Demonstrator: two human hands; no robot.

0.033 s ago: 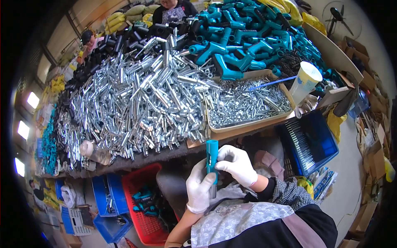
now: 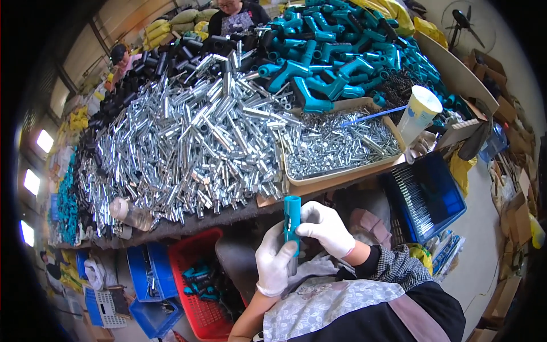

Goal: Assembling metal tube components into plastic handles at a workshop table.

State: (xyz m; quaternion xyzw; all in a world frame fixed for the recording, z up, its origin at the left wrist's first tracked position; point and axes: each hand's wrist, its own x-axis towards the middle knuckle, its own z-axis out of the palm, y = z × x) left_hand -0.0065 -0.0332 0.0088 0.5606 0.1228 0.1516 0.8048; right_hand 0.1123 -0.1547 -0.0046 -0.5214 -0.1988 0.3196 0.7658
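Observation:
In front of my body I hold a teal plastic housing [image 2: 292,210] upright, its round open end at the top. My left hand [image 2: 274,259], in a white glove, is wrapped round its lower part, the thumb across the front. Below that thumb a grey metal piece [image 2: 293,265] shows at the housing's lower end. My right hand [image 2: 327,228], also gloved in white, is bent with thumb and fingers closed against the housing's right side. Whether a small part sits between those fingertips is hidden. A slot with something shiny in it shows on the housing's front.
On the table lie a heap of metal tubes [image 2: 188,142], a pile of teal pistol-shaped housings [image 2: 336,74] and a screw tray [image 2: 347,178]. A paper cup [image 2: 419,114] stands right of it. Below are a red basket [image 2: 199,328] and a blue bin [image 2: 450,211]. Two people work beyond.
The whole view has shifted very slightly. Both hands keep their hold on the teal plastic housing, with hardly any movement.

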